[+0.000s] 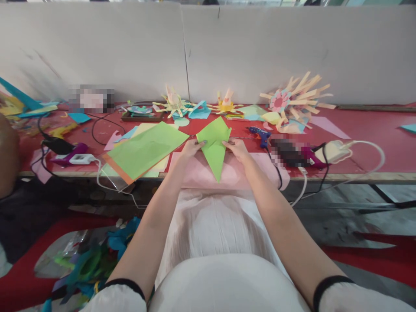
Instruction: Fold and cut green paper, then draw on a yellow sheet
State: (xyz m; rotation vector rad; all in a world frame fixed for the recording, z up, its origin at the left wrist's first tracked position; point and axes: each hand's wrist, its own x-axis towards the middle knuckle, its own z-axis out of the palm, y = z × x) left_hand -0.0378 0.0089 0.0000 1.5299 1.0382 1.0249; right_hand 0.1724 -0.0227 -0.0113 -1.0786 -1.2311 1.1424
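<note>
A folded sheet of green paper (214, 145), shaped like a kite with its narrow tip toward me, is held up over the table's front edge. My left hand (192, 148) pinches its left side, thumb on top. On its right side, my right hand (238, 148) grips the edge in the same way. Beneath both hands lies a pink sheet (260, 167) that reaches the table edge. Flat green sheets (147, 147) rest to the left, with an orange sheet (121, 170) showing under them.
A blue glue gun (264, 136) lies right of my hands. Power strips with cables (73, 156) sit at left and right. Paper crafts (173, 104) and a fringed flower piece (281, 100) stand along the grey partition (260, 47). Another person's arm (8, 156) is at far left.
</note>
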